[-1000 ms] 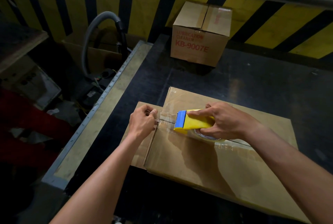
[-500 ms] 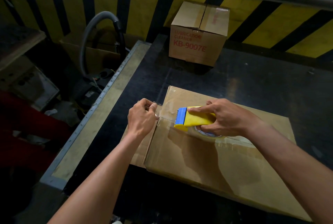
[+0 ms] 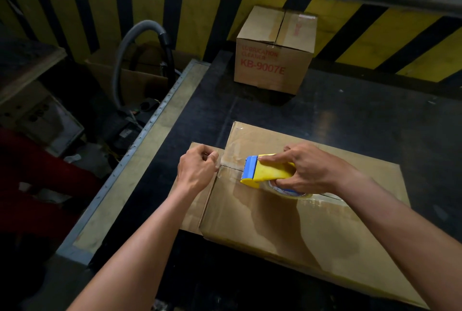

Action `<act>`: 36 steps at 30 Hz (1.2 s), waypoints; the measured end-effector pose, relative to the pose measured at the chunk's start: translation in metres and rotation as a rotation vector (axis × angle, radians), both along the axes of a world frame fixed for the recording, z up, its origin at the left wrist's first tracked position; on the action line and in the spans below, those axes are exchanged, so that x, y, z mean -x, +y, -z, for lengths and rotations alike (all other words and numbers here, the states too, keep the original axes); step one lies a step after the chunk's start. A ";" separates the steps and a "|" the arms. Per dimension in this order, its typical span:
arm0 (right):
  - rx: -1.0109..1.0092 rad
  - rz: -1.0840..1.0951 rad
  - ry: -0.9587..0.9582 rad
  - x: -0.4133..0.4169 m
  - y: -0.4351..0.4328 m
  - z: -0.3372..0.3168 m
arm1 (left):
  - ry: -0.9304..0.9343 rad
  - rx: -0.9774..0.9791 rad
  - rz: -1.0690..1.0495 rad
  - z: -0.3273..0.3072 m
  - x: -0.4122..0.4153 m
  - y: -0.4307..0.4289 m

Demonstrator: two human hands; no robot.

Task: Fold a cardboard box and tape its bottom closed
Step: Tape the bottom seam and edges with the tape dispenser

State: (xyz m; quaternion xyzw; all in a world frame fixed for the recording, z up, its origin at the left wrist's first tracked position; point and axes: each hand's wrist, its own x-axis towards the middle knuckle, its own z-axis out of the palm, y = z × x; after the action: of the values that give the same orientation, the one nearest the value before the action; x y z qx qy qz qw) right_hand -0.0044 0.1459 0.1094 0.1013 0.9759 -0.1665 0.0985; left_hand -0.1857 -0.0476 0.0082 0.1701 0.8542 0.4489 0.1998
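Observation:
A large brown cardboard box (image 3: 262, 225) lies on the dark table with its flaps closed upward and a centre seam running left to right. My right hand (image 3: 307, 168) grips a yellow tape dispenser with a blue blade (image 3: 265, 170), pressed on the seam near the box's left end. A roll of clear tape (image 3: 287, 189) sits under that hand. My left hand (image 3: 197, 168) pinches the free end of the clear tape at the box's left edge, over a flap (image 3: 197, 208) that sticks out sideways.
A smaller closed box printed KB-9007E (image 3: 272, 60) stands at the back of the table (image 3: 362, 120). A yellow-and-black striped wall (image 3: 200, 10) runs behind. The table's metal-edged left rim (image 3: 140, 160) drops to a grey hose (image 3: 130, 43) and clutter on the floor.
The dispenser and my right hand have shifted slightly right along the seam, away from my left hand, which still holds the tape end at the box's left edge.

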 end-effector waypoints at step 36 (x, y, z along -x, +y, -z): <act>-0.066 -0.016 -0.016 0.007 -0.007 0.002 | -0.250 -0.101 -0.123 0.017 -0.010 -0.005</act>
State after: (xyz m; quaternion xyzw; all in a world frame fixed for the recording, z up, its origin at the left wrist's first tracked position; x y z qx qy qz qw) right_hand -0.0110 0.1391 0.1070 0.0981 0.9808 -0.1327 0.1040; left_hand -0.1761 -0.0522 -0.0084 0.0703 0.8079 0.5201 0.2679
